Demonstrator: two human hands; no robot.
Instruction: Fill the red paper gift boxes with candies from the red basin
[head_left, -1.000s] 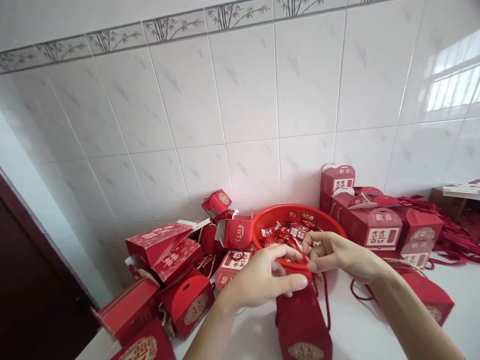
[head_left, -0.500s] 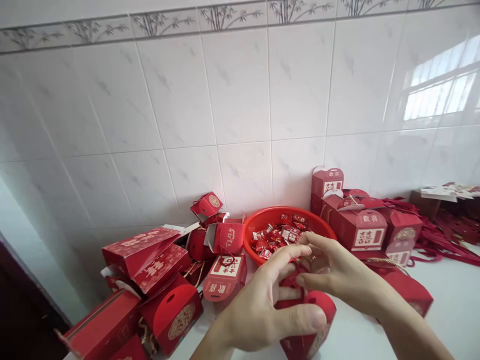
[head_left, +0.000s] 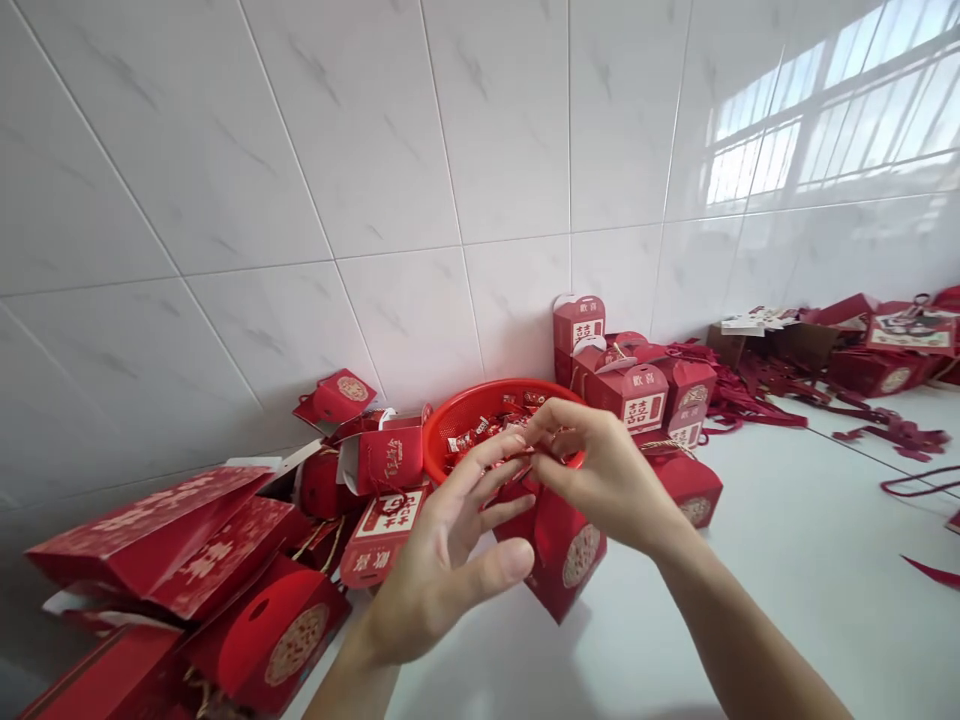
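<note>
A red box with a round gold emblem [head_left: 581, 556] hangs tilted beneath my hands, in front of the red basket of wrapped candies [head_left: 442, 405]. My left hand [head_left: 457, 550] has its thumb spread and its fingers stretched toward the box's top. Beside it, my right hand [head_left: 596, 465] has thumb and fingers pinched together above the box. What lies between the right fingertips is too small to make out, and the top of the box is partly covered by both hands.
Several red boxes [head_left: 289, 635] are piled at the left. More boxes [head_left: 637, 395] stand right of the basket. Dark red ribbons [head_left: 750, 400] and a brown carton [head_left: 814, 345] lie farther right on the white table [head_left: 765, 570], against a tiled wall.
The view has turned right and downward, showing more ribbons and boxes at the right. The red box below my hands now shows its round emblem fully.
</note>
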